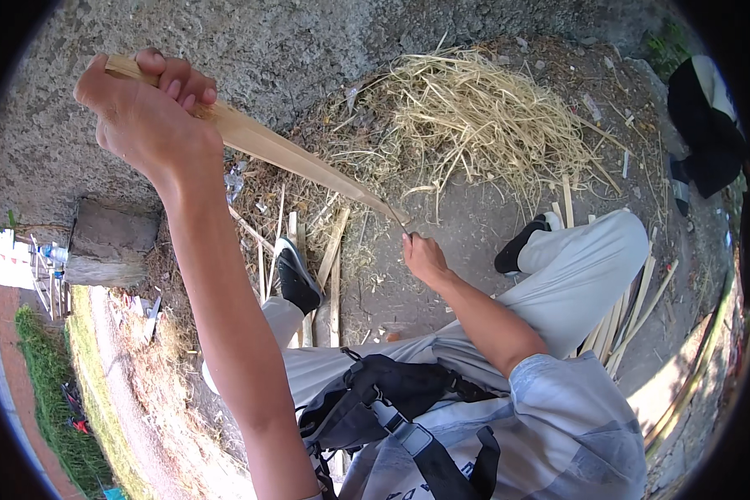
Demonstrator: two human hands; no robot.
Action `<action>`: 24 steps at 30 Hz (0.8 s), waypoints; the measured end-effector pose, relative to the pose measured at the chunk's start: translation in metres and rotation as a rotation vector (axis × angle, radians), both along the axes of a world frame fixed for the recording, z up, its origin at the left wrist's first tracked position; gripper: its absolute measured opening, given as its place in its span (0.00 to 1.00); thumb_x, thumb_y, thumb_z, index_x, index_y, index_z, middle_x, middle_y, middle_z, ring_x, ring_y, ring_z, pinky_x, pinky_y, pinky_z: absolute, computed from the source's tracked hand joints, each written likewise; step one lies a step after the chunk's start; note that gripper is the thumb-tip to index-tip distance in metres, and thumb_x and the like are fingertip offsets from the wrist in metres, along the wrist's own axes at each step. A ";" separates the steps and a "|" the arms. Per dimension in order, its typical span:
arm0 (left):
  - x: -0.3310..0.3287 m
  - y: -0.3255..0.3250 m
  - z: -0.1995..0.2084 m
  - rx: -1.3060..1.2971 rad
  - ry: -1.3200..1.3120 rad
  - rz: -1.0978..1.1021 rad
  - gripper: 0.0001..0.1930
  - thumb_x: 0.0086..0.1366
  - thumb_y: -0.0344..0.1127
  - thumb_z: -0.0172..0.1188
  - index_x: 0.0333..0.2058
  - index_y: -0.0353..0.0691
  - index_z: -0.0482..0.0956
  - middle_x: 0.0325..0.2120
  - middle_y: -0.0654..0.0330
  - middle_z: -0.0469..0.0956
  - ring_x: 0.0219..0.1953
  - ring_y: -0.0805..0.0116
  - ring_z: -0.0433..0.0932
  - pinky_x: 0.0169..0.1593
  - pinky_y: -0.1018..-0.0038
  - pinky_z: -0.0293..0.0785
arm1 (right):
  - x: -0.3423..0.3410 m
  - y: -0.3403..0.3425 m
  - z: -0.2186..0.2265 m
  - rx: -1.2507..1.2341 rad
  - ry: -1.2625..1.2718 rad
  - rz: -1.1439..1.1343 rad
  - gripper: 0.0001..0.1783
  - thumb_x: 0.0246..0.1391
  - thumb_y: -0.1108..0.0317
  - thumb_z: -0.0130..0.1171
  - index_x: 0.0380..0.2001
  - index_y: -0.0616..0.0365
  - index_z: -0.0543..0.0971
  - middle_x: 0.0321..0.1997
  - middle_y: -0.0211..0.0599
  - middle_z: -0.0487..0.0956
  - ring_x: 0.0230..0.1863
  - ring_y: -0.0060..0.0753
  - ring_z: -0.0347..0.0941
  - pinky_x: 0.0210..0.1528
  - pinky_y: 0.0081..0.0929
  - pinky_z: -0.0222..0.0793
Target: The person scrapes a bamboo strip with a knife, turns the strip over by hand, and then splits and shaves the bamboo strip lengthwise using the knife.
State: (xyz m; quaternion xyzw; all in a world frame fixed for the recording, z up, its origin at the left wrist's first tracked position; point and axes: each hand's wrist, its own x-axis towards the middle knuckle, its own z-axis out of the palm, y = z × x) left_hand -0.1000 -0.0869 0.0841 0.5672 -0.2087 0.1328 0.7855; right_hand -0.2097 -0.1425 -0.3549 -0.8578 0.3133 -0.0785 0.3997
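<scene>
My left hand is raised at the upper left, its fingers wrapped round one end of a long, pale bamboo strip. The strip slants down to the right, towards my right hand. There my closed fingers grip a knife, whose thin dark blade meets the strip's lower end. The knife's handle is hidden in my fist. Between my feet, the hand and blade are held above the bare ground.
A big heap of pale shavings lies ahead to the right. Split strips lie by my left shoe, and more strips beyond my right leg. A square block stands at left below a rough concrete wall. Dark cloth is at far right.
</scene>
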 end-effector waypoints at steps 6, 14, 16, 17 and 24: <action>0.006 0.002 -0.008 -0.027 -0.009 -0.008 0.24 0.64 0.53 0.39 0.20 0.39 0.64 0.11 0.64 0.57 0.13 0.75 0.54 0.20 0.74 0.57 | -0.031 -0.029 -0.054 0.308 0.630 0.041 0.15 0.52 0.70 0.50 0.39 0.69 0.79 0.40 0.64 0.79 0.43 0.48 0.80 0.44 0.40 0.76; 0.008 0.003 -0.006 -0.018 -0.053 0.023 0.26 0.65 0.56 0.41 0.20 0.38 0.66 0.11 0.64 0.58 0.13 0.74 0.58 0.21 0.74 0.61 | -0.002 -0.017 -0.015 0.535 0.424 -0.097 0.21 0.58 0.59 0.50 0.25 0.71 0.78 0.21 0.49 0.79 0.19 0.42 0.78 0.25 0.37 0.75; 0.006 0.003 -0.009 0.023 -0.089 0.029 0.25 0.67 0.55 0.38 0.23 0.38 0.65 0.13 0.64 0.58 0.15 0.74 0.58 0.23 0.73 0.61 | -0.005 -0.019 0.003 0.530 0.407 -0.116 0.23 0.59 0.57 0.51 0.24 0.71 0.77 0.20 0.49 0.79 0.18 0.41 0.77 0.24 0.36 0.74; 0.005 0.003 -0.010 0.071 -0.119 0.037 0.25 0.69 0.55 0.35 0.26 0.39 0.64 0.15 0.65 0.58 0.17 0.74 0.58 0.25 0.73 0.61 | -0.004 -0.018 0.012 0.545 0.384 -0.140 0.24 0.59 0.56 0.51 0.24 0.70 0.77 0.20 0.48 0.79 0.18 0.40 0.77 0.24 0.36 0.74; 0.017 0.018 -0.011 0.221 -0.182 0.149 0.28 0.72 0.58 0.36 0.42 0.34 0.68 0.21 0.64 0.63 0.24 0.73 0.64 0.34 0.72 0.66 | -0.003 -0.022 0.057 0.555 0.105 -0.112 0.22 0.59 0.54 0.54 0.22 0.65 0.74 0.16 0.40 0.77 0.15 0.33 0.74 0.20 0.34 0.69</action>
